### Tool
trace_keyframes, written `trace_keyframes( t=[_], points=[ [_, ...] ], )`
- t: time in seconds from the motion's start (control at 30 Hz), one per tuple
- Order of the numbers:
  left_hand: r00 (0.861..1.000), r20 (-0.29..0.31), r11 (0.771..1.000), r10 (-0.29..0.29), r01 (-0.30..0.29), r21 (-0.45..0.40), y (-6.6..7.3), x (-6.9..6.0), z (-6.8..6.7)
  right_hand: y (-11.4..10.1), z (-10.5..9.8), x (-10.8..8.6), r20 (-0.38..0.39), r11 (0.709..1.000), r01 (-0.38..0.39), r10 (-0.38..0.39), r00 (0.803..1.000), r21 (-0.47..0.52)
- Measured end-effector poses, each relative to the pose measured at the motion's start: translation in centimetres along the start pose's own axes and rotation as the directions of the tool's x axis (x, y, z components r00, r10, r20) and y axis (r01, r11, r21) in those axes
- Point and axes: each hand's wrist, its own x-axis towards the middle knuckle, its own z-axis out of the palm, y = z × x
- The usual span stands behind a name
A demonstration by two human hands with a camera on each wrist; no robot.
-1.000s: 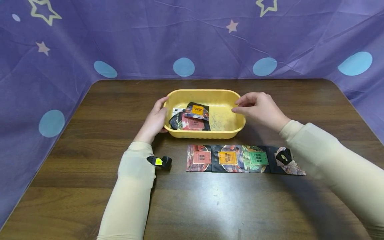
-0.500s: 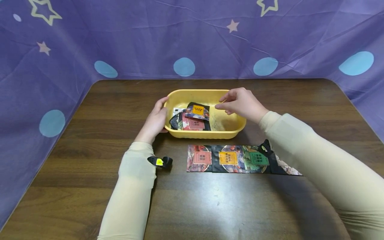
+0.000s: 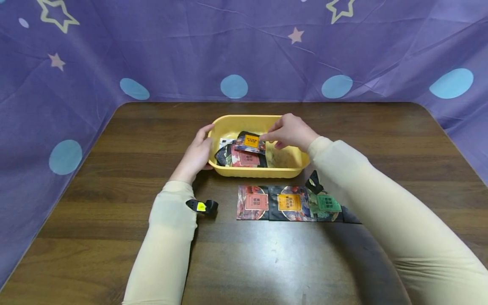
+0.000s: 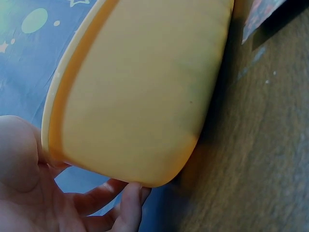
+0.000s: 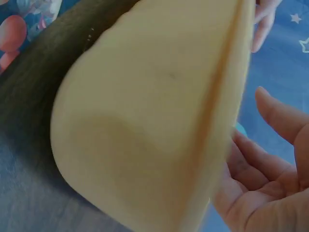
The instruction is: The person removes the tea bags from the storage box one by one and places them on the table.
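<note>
My left hand (image 3: 198, 150) grips the left end of a yellow plastic basin (image 3: 259, 172), thumb at the rim and fingers against the outer wall, as the left wrist view shows. Inside the basin's left half lie several small printed sachets, among them an orange-labelled sachet (image 3: 251, 141) on top and a pink-labelled sachet (image 3: 248, 158) below it. My right hand (image 3: 291, 131) reaches over the basin, fingertips at the right edge of the orange-labelled sachet; whether they touch it I cannot tell. In the right wrist view, thumb and fingers stand apart, and their tips are partly hidden behind the basin wall.
In front of the basin lies a row of sachets: one pink-labelled (image 3: 256, 202), one orange-labelled (image 3: 289, 202), one green-labelled (image 3: 328, 203), and a dark one partly under my right sleeve (image 3: 366, 186). A purple star-patterned cloth (image 3: 267, 51) hangs behind the brown table (image 3: 95, 212).
My right hand has moved left from the basin's right end to the orange-labelled sachet. The right sleeve now covers more of the row's right end. My left hand stays on the basin.
</note>
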Motion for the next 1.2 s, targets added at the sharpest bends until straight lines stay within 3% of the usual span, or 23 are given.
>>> trace_keyframes(
  t=[0.23,0.53,1.2],
  points=[
    [1.000,-0.001,1.000,-0.001,0.001,0.003,-0.1,0.1,-0.1,0.3,1.5,0.9,-0.024,0.994,0.002,-0.005,1.000,-0.111],
    [1.000,-0.004,1.000,-0.003,0.003,0.007,-0.2,0.2,-0.1,0.5,3.1,1.5,-0.024,0.986,-0.087,0.085,0.996,-0.145],
    [1.000,-0.004,1.000,-0.012,0.012,-0.002,0.3,0.0,0.4,1.2,3.9,2.3,-0.057,0.985,-0.138,0.133,0.990,-0.102]
  ],
)
